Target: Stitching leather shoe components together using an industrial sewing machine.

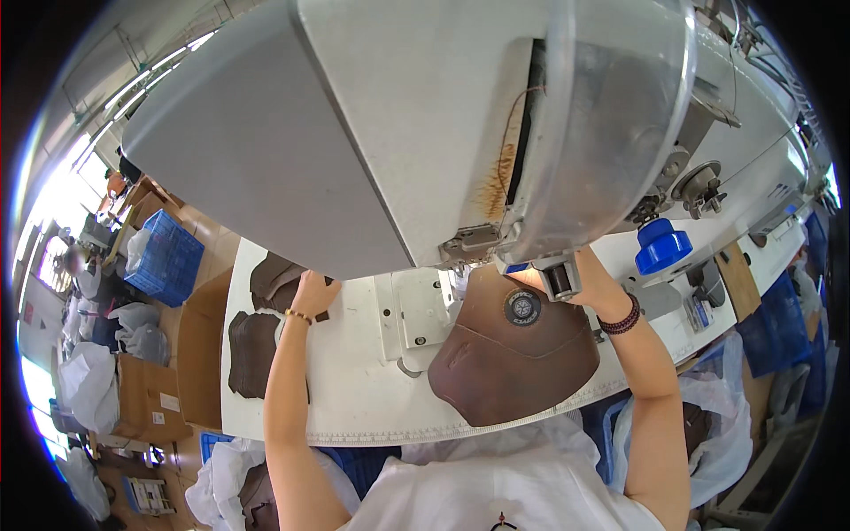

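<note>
A curved brown leather panel (513,363) with a round dark emblem (522,307) lies under the head of a large pale sewing machine (354,133). My right hand (598,281) is at the panel's far right edge, beside the presser area; the machine head hides most of its fingers. On the left of the white table, my left hand (312,295) is closed at the edge of a stack of brown leather pieces (273,279), with a piece's edges showing around the fingers. Nearer to me lies a second leather stack (253,354).
A metal plate (418,310) is set in the white table (354,389), with a ruler strip along its near edge. A blue knob (662,246) juts from the machine at right. Cardboard boxes (150,398) and a blue crate (166,257) stand left; plastic-lined bins flank me.
</note>
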